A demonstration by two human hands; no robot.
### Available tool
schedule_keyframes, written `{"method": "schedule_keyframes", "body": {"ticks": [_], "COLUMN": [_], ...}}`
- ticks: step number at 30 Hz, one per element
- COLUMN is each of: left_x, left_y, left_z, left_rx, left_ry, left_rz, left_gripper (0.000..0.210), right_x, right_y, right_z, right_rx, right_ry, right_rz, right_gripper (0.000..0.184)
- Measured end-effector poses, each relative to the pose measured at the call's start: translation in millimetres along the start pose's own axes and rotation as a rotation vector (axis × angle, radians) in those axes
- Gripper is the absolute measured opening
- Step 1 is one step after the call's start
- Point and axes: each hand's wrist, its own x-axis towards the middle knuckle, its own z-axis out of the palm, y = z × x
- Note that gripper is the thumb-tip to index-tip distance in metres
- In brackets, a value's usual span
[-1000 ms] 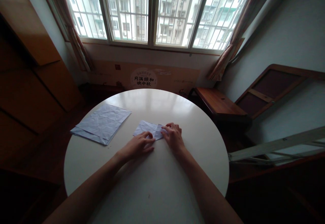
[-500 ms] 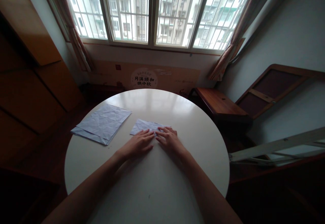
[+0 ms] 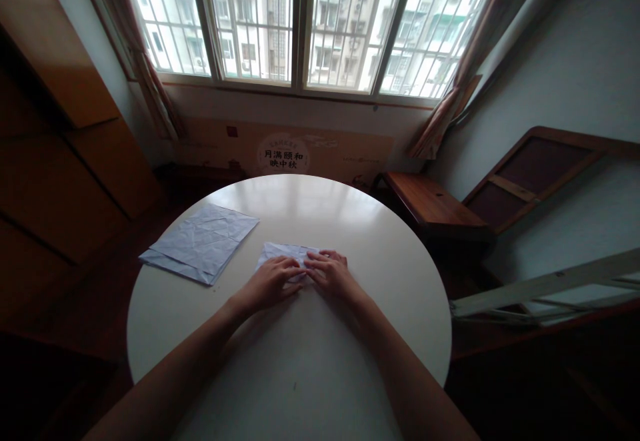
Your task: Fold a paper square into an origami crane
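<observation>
A small piece of folded, creased white paper (image 3: 285, 250) lies on the round white table (image 3: 320, 354) in front of me. My left hand (image 3: 273, 281) is on its near left part, with fingers bent and the thumb close to the near edge. My right hand (image 3: 329, 273) covers the paper's right part, its fingers pointing left. The fingertips of both hands nearly meet over the near edge and grip the paper there. Part of the sheet is hidden beneath the hands. To the left lies a larger stack of crumpled white paper sheets (image 3: 203, 241).
Past the table stand a printed cardboard panel (image 3: 330, 148) and a barred window (image 3: 295, 28). A wooden bench (image 3: 430, 198) is at the right, near a leaning wooden frame (image 3: 540, 161). Wooden cabinets (image 3: 85, 188) line the left side.
The small paper has shifted slightly toward me and turned a little. The fingers of my left hand have bent more, and both hands have drawn closer together. The paper stack has not moved.
</observation>
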Motion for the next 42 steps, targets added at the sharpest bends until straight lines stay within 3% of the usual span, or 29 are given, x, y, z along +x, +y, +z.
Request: {"method": "schedule_keyframes", "body": {"ticks": [7,12,15,23,27,32,36,42], "left_x": [-1,0,-1,1,2,2,1,-3], "left_y": [-11,-12,-14,-11,-5,20,36,36], "left_z": [0.8,-3.8,-2.8,15.1,20.4,27.9,27.8,20.4], "left_rx": [0.100,0.017,-0.095,-0.231,-0.132,0.088,0.124,0.030], "left_ry": [0.066,0.033,0.012,-0.008,-0.006,0.009,-0.074,-0.131], "left_rz": [-0.073,-0.088,-0.046,0.110,0.112,0.100,0.076,0.093], "left_gripper": [0.022,0.013,0.010,0.025,0.024,0.032,0.053,0.056], "right_x": [0,3,5,5,3,1,-1,2], "right_y": [-2,13,16,7,6,2,4,16], "right_z": [-3,-5,-7,-8,-10,-16,-19,-16], "right_rx": [0.106,0.058,0.077,0.085,0.085,-0.009,-0.071,-0.003], "right_ry": [0.035,0.193,0.191,0.134,0.117,0.092,0.099,0.107], "right_rz": [-0.074,0.138,0.250,0.290,0.308,0.311,0.368,0.354], "right_gripper": [0.024,0.023,0.019,0.010,0.011,0.013,0.018,0.010]}}
